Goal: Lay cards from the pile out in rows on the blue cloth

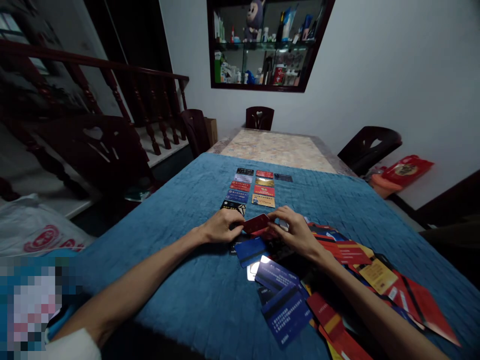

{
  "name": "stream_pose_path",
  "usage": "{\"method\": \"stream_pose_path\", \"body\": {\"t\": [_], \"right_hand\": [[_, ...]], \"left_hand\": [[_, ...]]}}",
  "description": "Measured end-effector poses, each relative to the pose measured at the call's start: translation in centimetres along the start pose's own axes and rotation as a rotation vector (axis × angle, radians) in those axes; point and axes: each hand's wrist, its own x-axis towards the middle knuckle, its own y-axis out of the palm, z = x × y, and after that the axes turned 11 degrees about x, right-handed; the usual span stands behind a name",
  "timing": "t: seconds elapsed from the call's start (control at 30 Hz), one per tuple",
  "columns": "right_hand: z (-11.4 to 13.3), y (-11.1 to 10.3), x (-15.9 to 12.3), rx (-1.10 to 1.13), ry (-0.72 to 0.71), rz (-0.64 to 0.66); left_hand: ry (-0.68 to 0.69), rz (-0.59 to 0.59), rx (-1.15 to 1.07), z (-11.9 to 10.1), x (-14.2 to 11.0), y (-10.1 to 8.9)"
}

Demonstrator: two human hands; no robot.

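A dark red card (pixel 256 223) is tilted up between my two hands, above the blue cloth (pixel 180 215). My left hand (pixel 224 226) is closed at the card's left end, with the thumb against it. At the right end, the fingers of my right hand (pixel 294 229) pinch the card. Beyond my hands, overlapping cards form two columns, one topped by a black card (pixel 245 171), the other by a red card (pixel 264 174). A single dark card (pixel 283 177) lies to their right. Under and around my right forearm spreads a loose heap of cards, including a blue card (pixel 287 315) and a gold card (pixel 378 275).
The table's far end has a patterned cover (pixel 275 147). Dark chairs stand around it, one chair (pixel 259 118) at the far end. A wooden railing (pixel 112 67) runs along the left. A white plastic bag (pixel 37 225) sits at left, a red bag (pixel 408 170) at right.
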Motion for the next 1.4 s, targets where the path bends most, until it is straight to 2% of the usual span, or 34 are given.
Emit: {"method": "stream_pose_path", "body": {"t": [0.13,0.3,0.57,0.73,0.93,1.1,1.27,1.4], "right_hand": [[0.5,0.0,0.1,-0.011,-0.024,-0.072],[1.0,0.3,0.0,-0.078,-0.082,-0.099],[2.3,-0.4,0.0,-0.428,-0.154,-0.014],[2.6,-0.1,0.1,-0.443,-0.207,0.048],[2.5,0.7,-0.1,-0.396,-0.251,0.025],[1.8,1.1,-0.3,-0.332,-0.132,0.048],[0.9,0.4,-0.3,-0.258,0.08,0.188],[0.1,-0.4,-0.2,-0.205,0.138,0.221]], "left_hand": [[0.003,0.029,-0.025,-0.7,0.1,0.3],[-0.007,0.02,-0.011,-1.7,0.2,0.6],[-0.134,-0.179,-0.2,-2.9,0.4,0.0],[-0.148,-0.217,-0.244,-3.9,0.4,0.0],[-0.148,-0.263,-0.201,-4.0,0.4,0.7],[-0.123,-0.256,-0.137,-3.4,0.3,0.9],[-0.165,-0.201,-0.126,-3.1,0.3,0.7],[-0.198,-0.157,-0.087,-2.7,0.2,0.9]]}}
